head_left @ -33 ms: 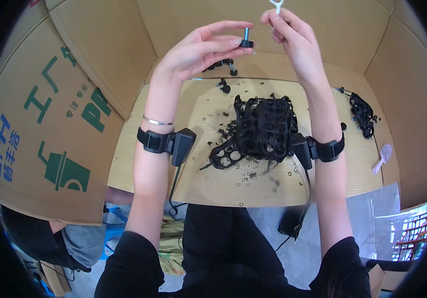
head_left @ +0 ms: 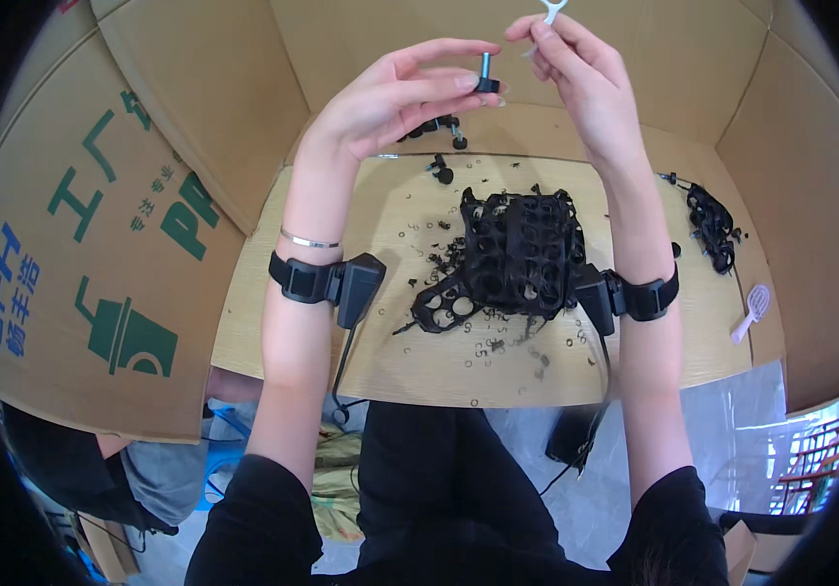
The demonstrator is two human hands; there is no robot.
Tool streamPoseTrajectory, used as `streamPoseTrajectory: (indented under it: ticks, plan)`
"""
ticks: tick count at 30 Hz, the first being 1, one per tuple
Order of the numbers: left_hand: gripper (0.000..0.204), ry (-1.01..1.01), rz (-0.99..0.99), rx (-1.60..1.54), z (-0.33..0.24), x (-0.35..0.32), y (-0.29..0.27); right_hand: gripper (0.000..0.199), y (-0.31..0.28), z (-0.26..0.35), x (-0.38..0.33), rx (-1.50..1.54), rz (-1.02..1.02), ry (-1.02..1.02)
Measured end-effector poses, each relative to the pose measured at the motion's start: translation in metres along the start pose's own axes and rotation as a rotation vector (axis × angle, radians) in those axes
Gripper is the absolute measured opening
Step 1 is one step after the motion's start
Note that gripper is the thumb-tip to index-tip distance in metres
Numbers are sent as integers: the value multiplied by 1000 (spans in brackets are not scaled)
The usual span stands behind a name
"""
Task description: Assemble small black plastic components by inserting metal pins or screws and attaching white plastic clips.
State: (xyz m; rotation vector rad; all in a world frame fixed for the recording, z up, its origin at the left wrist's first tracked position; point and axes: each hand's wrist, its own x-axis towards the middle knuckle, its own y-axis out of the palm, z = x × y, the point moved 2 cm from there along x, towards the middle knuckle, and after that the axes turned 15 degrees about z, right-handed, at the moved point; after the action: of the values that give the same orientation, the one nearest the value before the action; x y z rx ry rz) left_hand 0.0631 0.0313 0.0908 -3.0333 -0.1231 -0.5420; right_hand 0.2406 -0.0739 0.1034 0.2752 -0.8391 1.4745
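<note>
My left hand is raised over the far side of the table and pinches a bolt with a round black head; its bare metal shank points up. Up to the right, my right hand grips a small white fork-ended stick, like a floss pick, whose top is cut by the frame edge. The stick and the bolt are apart. Beneath my hands lies a stack of black plastic pieces with round holes. More black-headed bolts lie on the table beyond it.
Cardboard walls surround the wooden table at the back and sides. Small black scraps and rings are scattered around the stack. At right are a bundle of black parts and a pale pink hairbrush. Cabled black devices are strapped to both forearms.
My right hand and the white stick have shifted very slightly, the stick's forked end moving a little right. My left hand with the bolt has barely moved.
</note>
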Motion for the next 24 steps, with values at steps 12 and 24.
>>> streamPoseTrajectory:
  ticks: [12,24]
  plan:
    - [50,132,23,169,-24,-4,23,13,13,36,-6,-135,-41,-246]
    - [66,15,-720,562,122,-15,-112,9,30,31,-2,-387,-55,87]
